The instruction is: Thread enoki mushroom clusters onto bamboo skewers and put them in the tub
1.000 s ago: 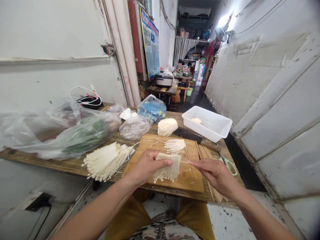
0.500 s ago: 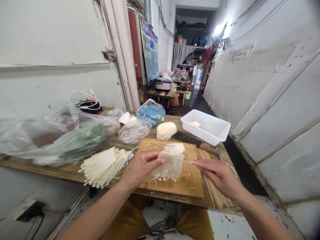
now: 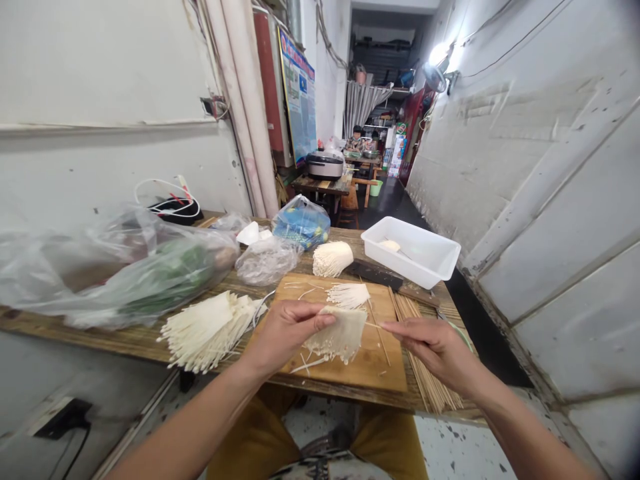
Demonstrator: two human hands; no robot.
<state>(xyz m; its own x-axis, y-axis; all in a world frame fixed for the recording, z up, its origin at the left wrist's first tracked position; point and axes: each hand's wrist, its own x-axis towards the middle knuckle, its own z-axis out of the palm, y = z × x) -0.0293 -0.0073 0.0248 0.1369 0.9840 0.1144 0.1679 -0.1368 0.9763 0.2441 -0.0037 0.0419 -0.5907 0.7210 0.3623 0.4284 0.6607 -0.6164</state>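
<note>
Cream-white mushroom stems, fanned into a flat bundle (image 3: pixel 343 330), hang over the near half of the cutting board (image 3: pixel 370 378), caps pointing down. From where I stand, the left hand (image 3: pixel 285 333) has its thumb and forefinger closed on the bundle's upper left edge. The right hand (image 3: pixel 433 343) is likewise pinched, with no visible gap at the fingertips, on the outer end of a thin skewer (image 3: pixel 373 325), which lies nearly level. Its inner end meets the right edge of the bundle; how deep it sits, or whether it has entered at all, cannot be told. Assessment of handling: the left grip should be firm enough to hold the layer flat, yet light, since the stems look soft and liable to split or slide apart. The skewer is best kept in line with the upper band, square to the stems, and advanced with small, even pressure; a tilted point could break out through a face or reach the left fingertips. Loose strands (image 3: pixel 307 365) beneath suggest that shedding is a risk. Also on the board, beyond the hands, lies a smaller fan of mushrooms (image 3: pixel 347 295); spare skewers (image 3: pixel 423 377) lie to its right, near the right hand.
</note>
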